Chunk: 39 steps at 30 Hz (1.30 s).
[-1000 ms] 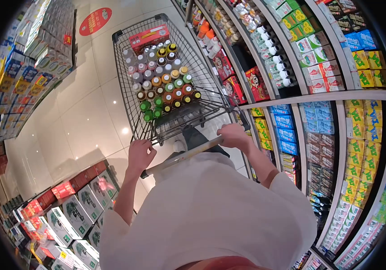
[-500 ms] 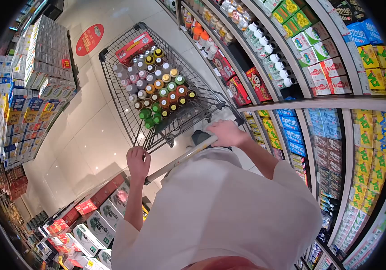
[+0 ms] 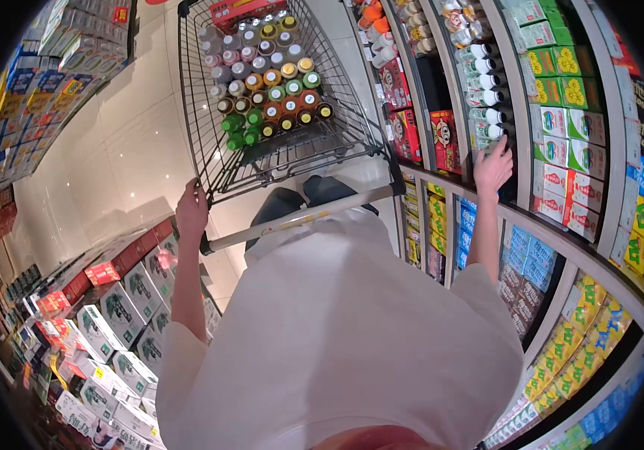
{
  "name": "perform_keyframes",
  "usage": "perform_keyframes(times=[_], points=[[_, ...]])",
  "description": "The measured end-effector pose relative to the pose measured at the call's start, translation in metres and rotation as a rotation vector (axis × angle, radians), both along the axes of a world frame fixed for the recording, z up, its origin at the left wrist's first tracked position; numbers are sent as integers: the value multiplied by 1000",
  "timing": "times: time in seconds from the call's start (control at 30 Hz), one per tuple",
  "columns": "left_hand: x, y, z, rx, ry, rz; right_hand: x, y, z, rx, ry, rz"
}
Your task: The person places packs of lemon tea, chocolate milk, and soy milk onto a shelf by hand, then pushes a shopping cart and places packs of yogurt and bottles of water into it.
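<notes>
Shop aisle, glossy pale floor [image 3: 112, 150], stock both sides. Wire cart [image 3: 194, 112] stands ahead of the person, w/ its handle [image 3: 299, 221] running across just in front of the white shirt [image 3: 337, 337].

L hand [image 3: 191, 206] is on the cart's rear left corner, right by the handle's end, fingers clenched round the frame. R hand [image 3: 493, 166] is off the handle, arm raised to the shelf unit [image 3: 555, 240] on the right. Its fingers are released and spread, palm toward the stock. Fingertips sit just under a column of white bottles [image 3: 487, 97]; can't tell if they touch.

Cart holds rows of capped drinks [image 3: 266, 82], caps in green, orange, yellow, silver and pink, packed upright in the far half. Red box [image 3: 243, 9] lies at the far end, partly cut off by the frame edge.

Red cartons [image 3: 442, 139] stand just left of the R hand, a shelf bay over. Green-and-white cartons [image 3: 570, 124] are to its right, yellow packs [image 3: 577, 341] lower down. Stacked boxes [image 3: 123, 300] w/ red ones on top line the floor at the person's left, near the L elbow.
</notes>
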<state>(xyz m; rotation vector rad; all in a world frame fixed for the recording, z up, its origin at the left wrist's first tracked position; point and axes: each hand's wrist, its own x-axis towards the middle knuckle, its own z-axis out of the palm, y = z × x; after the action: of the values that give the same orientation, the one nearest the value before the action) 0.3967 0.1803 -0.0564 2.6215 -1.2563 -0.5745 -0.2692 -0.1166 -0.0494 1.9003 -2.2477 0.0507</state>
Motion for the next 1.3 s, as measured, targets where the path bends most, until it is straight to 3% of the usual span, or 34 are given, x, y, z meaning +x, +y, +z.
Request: perform_keyframes(times=[0.23, 0.47, 1.07, 1.13, 1.2, 1.3], points=[[6, -4, -1, -25, 77, 39, -31, -36, -18, 219, -84, -196], [9, -4, -5, 8, 44, 18, -52, -46, -35, 211, -160, -163], [4, 5, -4, -58, 79, 83, -5, -40, -7, 171, -114, -214], [2, 6, -3, -96, 55, 90, 13, -28, -15, -64, 44, 92], [2, 6, -4, -128, 16, 119, 35, -28, -31, -119, 20, 290], [-1, 6, 2, -118, -13, 171, 101, -33, -23, 96, -301, 405]])
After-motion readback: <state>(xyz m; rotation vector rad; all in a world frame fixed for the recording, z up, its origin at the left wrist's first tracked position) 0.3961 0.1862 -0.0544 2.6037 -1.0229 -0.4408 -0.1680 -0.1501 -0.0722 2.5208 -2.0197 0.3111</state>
